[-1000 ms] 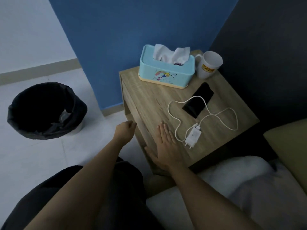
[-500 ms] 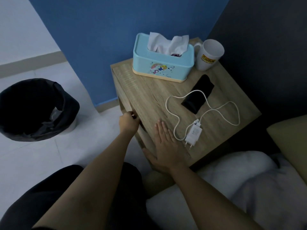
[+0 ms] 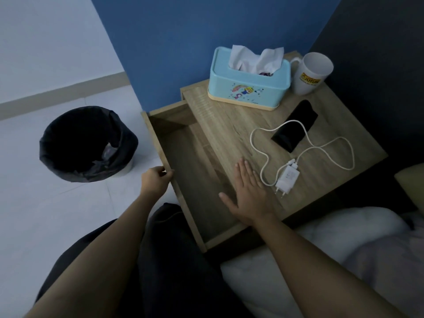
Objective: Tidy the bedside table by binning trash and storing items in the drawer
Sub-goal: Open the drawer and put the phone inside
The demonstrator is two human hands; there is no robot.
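The wooden bedside table [image 3: 229,125] has its drawer [image 3: 192,180] pulled out to the left, and nothing shows inside it. My left hand [image 3: 154,181] grips the drawer's front panel at its top edge. My right hand [image 3: 249,195] lies flat and open on the table's near edge. Just right of that hand is a white charger [image 3: 288,177] with its looped cable [image 3: 259,143]. A black phone [image 3: 296,126] lies beyond it. At the back stand a light-blue tissue box [image 3: 249,84] and a white mug [image 3: 309,73].
A black-lined bin [image 3: 88,144] stands on the pale floor left of the drawer, with some trash inside. A blue wall is behind the table, a dark wall at the right. White bedding [image 3: 321,244] and a pillow corner [image 3: 413,184] lie at the lower right. My dark-clothed knee is below the drawer.
My left hand took hold of the drawer front and pulled the drawer out to the left. My right hand stayed flat on the table top.
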